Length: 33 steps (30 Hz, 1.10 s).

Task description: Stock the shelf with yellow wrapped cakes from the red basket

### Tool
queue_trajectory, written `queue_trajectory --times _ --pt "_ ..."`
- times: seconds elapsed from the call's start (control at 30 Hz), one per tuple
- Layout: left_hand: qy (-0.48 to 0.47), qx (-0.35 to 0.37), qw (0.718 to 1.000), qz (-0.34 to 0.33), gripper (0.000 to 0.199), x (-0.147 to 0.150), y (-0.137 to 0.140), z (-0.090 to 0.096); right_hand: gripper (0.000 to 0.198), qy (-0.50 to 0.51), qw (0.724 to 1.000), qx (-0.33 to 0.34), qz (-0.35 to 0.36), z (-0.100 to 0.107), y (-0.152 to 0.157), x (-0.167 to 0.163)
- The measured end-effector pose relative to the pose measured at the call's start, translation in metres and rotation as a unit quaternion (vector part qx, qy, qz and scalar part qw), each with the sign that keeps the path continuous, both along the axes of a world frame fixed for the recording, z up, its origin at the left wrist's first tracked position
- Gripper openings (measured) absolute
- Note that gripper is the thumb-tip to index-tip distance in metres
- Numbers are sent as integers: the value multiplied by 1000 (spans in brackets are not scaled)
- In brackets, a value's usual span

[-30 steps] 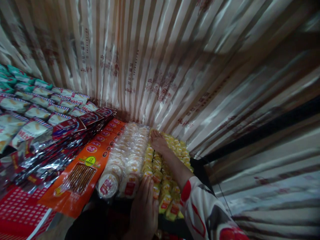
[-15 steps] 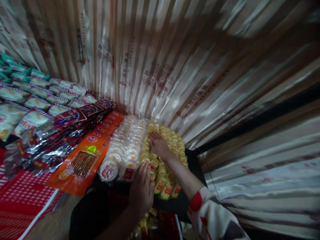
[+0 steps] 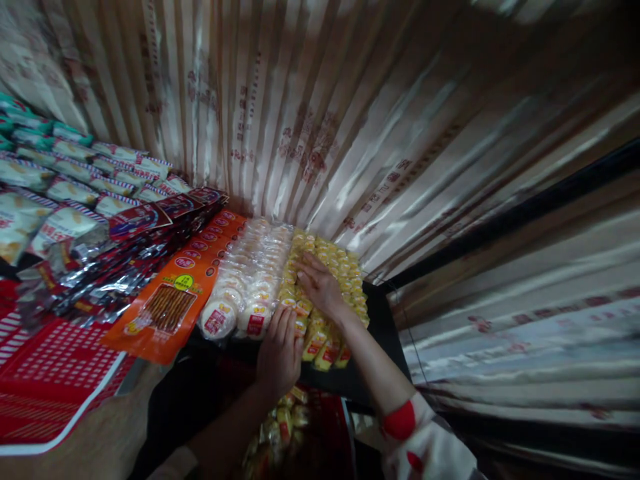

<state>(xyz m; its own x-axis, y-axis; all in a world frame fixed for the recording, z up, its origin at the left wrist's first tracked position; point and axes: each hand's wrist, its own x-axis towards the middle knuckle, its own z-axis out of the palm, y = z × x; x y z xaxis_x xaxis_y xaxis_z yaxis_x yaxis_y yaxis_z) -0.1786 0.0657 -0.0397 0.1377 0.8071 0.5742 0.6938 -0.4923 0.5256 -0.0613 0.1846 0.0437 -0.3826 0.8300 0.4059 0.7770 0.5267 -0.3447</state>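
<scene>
Rows of small yellow-wrapped snack packets lie side by side on a black surface. My right hand rests over the left rows, its fingers stretched forward on top of the packets. At the near end of those rows is my left hand, fingers extended and lying against the front packets. Neither hand visibly grips anything; the undersides of both are hidden. Just left of the yellow rows, round pale crackers in clear wrap are lined up.
An orange snack bag lies farther left, beside stacked dark red packets and rows of white bags. A red basket stands at lower left. More gold packets sit below. Behind hangs a pleated, printed sheet.
The view has shifted slightly, so the rows appear higher. My right hand has drawn a little closer to my left, which remains at the front of the rows.
</scene>
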Motion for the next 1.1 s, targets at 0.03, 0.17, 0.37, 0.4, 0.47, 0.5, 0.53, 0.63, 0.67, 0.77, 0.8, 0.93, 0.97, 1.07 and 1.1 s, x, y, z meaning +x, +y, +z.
queue_trajectory --times 0.03,0.17,0.37,0.4,0.47,0.5,0.53,0.63,0.67,0.77,0.8,0.93,0.97,1.07,1.1 --pt "0 -1 1000 0 44 0 0 0 29 29 999 9 -13 2 -11 1" --pt "1 20 1000 11 42 1 1 -2 22 51 998 2 -29 1 -60 13" --pt "-5 82 996 46 31 -2 -10 -1 19 41 997 -5 -62 -9 -97 36" --pt "0 80 996 49 28 -3 -14 -1 19 41 997 -8 -67 -9 -99 38" --pt "19 55 997 51 26 -4 -20 -1 18 45 996 -12 -73 -8 -99 40" --pt "28 33 998 55 26 -5 -23 -2 18 49 996 -13 -76 -7 -98 39" --pt "34 11 998 60 25 -5 -25 -3 19 55 995 -12 -79 -7 -97 39" --pt "32 -26 998 53 25 -6 -26 -7 21 72 994 -7 -87 -7 -95 36" --pt "30 -26 998 44 25 -6 -25 -9 21 75 993 -5 -87 -7 -95 35" --pt "22 -4 999 34 26 -4 -18 -11 22 75 994 -3 -82 -10 -94 34" --pt "20 5 999 38 26 -4 -15 -12 22 73 994 -4 -82 -12 -95 33" --pt "16 32 998 43 23 -1 -6 -12 23 70 994 3 -86 -16 -95 34" --pt "15 34 998 43 22 -1 -5 -11 23 68 994 6 -87 -17 -95 34" --pt "17 19 998 53 19 0 -2 -9 23 62 994 12 -91 -19 -96 35" --pt "22 8 998 51 19 0 -2 -8 23 60 994 13 -94 -20 -96 35"
